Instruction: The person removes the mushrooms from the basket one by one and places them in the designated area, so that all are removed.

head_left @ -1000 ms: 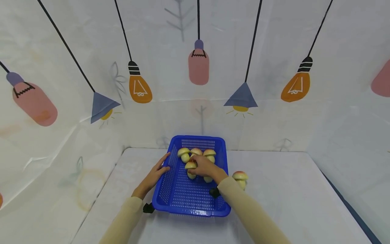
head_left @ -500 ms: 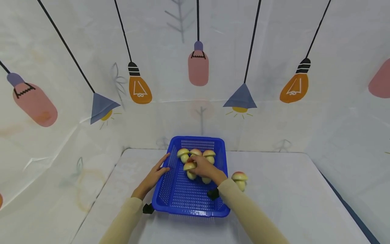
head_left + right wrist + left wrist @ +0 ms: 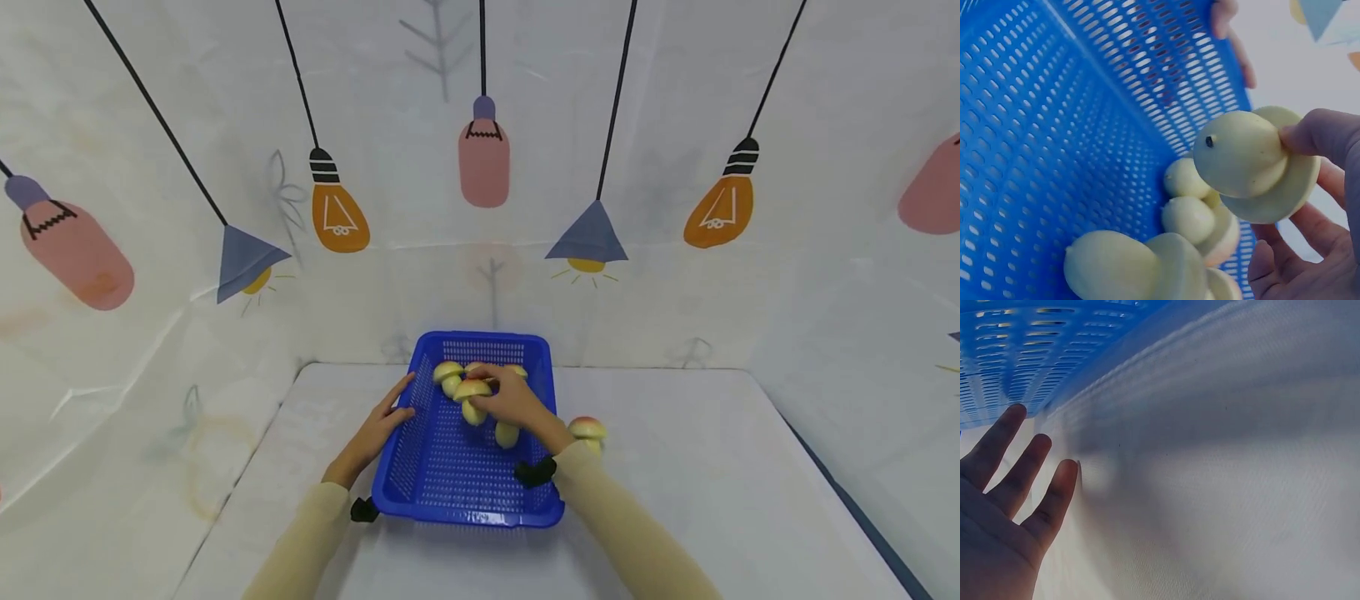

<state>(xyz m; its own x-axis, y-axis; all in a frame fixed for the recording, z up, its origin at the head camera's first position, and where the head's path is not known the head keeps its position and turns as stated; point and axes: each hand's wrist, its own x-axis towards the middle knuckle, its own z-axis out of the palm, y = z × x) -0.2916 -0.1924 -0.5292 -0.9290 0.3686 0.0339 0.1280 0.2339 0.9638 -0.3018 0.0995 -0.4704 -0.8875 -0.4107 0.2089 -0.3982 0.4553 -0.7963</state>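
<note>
My right hand [image 3: 517, 402] pinches a toy mushroom [image 3: 474, 390] with a reddish-yellow cap and pale stem, above the basket's inside. In the right wrist view, the thumb presses on that mushroom [image 3: 1241, 153] where stem meets cap, with fingers behind the cap. Several similar mushrooms [image 3: 1113, 265] lie in the blue perforated basket [image 3: 480, 523], some partly hidden by my right hand. My left hand [image 3: 371, 435] rests at the basket's left rim, thumb over the edge. In the left wrist view, three fingers of that hand [image 3: 1007, 512] extend straight beside the basket's outer wall.
Another mushroom [image 3: 587, 430] stands on the white table [image 3: 675, 467], right of the basket and partly behind the right sleeve. Dark wrist-camera pieces show near both wrists. A white backdrop printed with hanging lamps [image 3: 590, 237] rises behind the table.
My right hand has lifted the mushroom slightly, up and toward the basket's back. More of the mushroom below the hand now shows. My left hand stays at the rim.
</note>
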